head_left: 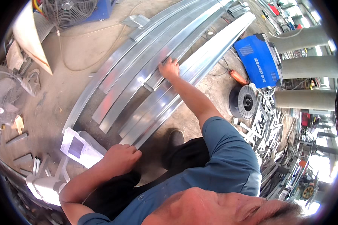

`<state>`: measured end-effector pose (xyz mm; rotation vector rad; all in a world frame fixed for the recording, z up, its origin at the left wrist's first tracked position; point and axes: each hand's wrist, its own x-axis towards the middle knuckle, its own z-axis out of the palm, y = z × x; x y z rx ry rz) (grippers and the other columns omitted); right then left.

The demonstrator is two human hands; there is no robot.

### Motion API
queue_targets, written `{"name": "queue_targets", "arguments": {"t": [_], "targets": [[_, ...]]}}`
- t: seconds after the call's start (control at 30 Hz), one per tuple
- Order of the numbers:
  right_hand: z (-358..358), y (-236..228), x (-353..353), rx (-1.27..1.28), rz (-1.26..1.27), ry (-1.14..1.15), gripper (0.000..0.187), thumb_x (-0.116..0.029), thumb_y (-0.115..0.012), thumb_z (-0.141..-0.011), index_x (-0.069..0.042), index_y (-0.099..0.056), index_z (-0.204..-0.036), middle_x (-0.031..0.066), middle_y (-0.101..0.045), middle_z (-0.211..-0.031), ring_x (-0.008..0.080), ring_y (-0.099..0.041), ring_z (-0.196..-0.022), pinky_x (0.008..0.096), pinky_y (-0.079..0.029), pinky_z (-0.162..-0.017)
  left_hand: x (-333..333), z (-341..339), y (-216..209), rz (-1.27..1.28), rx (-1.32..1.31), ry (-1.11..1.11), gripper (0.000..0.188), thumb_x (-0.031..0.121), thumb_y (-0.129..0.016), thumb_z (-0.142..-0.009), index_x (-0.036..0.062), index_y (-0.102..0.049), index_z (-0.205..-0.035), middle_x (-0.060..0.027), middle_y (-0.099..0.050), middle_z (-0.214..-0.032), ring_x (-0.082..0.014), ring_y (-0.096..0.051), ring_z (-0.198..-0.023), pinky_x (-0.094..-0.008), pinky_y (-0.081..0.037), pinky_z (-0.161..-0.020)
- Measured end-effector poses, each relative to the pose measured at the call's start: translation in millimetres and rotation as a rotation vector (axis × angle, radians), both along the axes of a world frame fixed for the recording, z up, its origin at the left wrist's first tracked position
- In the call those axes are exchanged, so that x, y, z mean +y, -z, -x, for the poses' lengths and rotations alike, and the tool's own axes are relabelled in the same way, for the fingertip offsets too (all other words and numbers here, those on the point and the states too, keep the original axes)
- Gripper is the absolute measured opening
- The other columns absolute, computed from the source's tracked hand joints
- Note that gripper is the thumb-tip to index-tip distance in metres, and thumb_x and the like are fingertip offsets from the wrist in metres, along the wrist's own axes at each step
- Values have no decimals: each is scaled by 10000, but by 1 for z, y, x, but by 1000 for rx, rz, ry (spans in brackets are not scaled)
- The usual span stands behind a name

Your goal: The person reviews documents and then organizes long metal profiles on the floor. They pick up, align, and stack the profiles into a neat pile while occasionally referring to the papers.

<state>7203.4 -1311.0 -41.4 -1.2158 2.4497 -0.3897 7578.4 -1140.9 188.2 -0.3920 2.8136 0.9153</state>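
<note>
Long shiny sheet-metal channels [139, 80] lie side by side, running away from me toward the far right. My left hand [120, 159] is closed at the near end of the nearest channel [154, 122], its fingers curled against that end; the palm side is hidden. Farther out, my right hand [169, 69] reaches across the nearer lengths. Its fingers bend over the edge of a shorter metal channel [153, 82] lying among the long ones, and the thumb side is partly hidden.
At right stand a blue welding machine [257, 62], an orange-handled tool [238, 77] and a black wire spool [243, 102]. Metal offcuts [266, 123] pile beyond it. A fan [69, 11] stands far left, a thin hose [64, 56] crosses the floor, and a white-wrapped piece [79, 146] is near my left arm.
</note>
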Motion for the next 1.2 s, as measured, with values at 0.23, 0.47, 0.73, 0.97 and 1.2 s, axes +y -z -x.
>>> {"name": "queue_targets", "arguments": {"t": [0.23,0.47,0.73,0.97,1.2], "targets": [[-2,-6,-6,10,-82,-41,791,-509,-574,-897,-23,-346,-1478,339,-195,-1561,500,-270,-1420,544,-260,-1172,-8,2,15,-91,-87,-104,209,220,-673,-829,85,-640,-985,-117,-651,-913,-336,-658,-893,-447,-533,-742],[-14,-14,-4,-154,-37,160,817,-446,-607,-890,-20,-250,-1489,332,-90,-1599,414,-434,-1380,483,-179,-1212,-33,-52,131,112,-134,-607,541,169,-726,-791,37,-518,-1273,-185,-549,-1249,-382,-534,-1178,-449,-501,-944],[17,29,-6,12,-165,222,1045,-405,-627,-850,41,1,-1556,362,-157,-1571,397,-402,-1409,420,-157,-1229,-42,-38,190,403,-259,-657,665,202,-753,-717,-8,-476,-1283,-175,-529,-1193,-348,-547,-1111,-435,-531,-863],[2,4,-18,-223,-25,409,1022,-140,-692,-799,13,-22,-1555,310,-314,-1430,435,-471,-1289,439,-431,-1069,-51,-22,193,677,-182,-578,595,149,-668,-759,-48,-468,-1285,-171,-515,-1159,-332,-553,-1043,-411,-544,-757],[-9,-18,-21,-382,-148,391,1016,-360,-651,-854,21,-18,-1551,287,-295,-1493,406,-343,-1409,401,-255,-1202,-56,-42,200,600,-231,-544,572,106,-633,-756,-76,-488,-1279,-176,-522,-1155,-328,-562,-1021,-386,-552,-737]]}}
